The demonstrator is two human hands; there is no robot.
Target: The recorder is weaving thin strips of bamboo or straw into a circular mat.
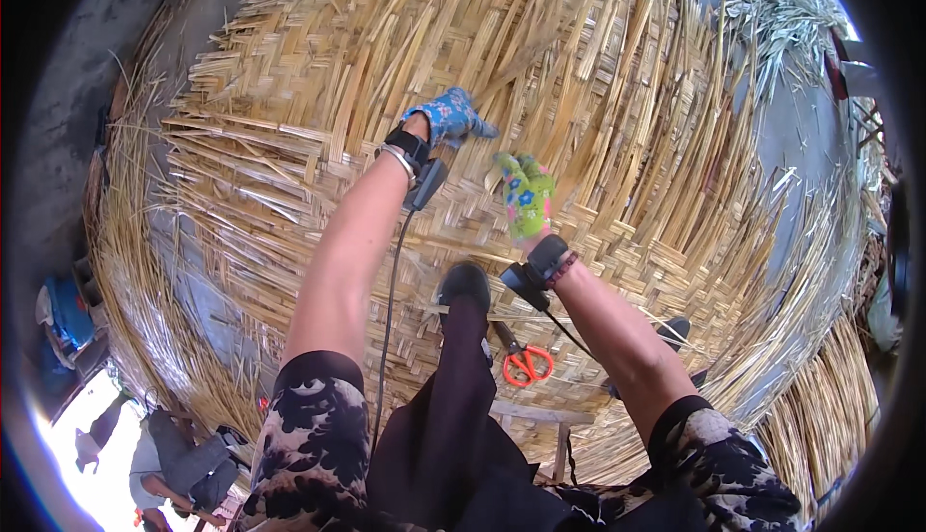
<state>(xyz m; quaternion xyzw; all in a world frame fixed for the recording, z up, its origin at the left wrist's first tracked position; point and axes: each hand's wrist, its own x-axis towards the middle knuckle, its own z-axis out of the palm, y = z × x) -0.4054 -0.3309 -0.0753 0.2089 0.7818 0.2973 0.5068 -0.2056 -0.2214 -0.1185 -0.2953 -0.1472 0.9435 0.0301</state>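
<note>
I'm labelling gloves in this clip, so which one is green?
The right hand's glove: lime green with blue and pink flowers, and nearer the orange-handled scissors. The left hand's glove is blue.

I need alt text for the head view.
Left hand in a blue flowered glove and right hand in a green flowered glove over a large woven straw mat. Orange-handled scissors lie on it near a dark shoe.
</note>
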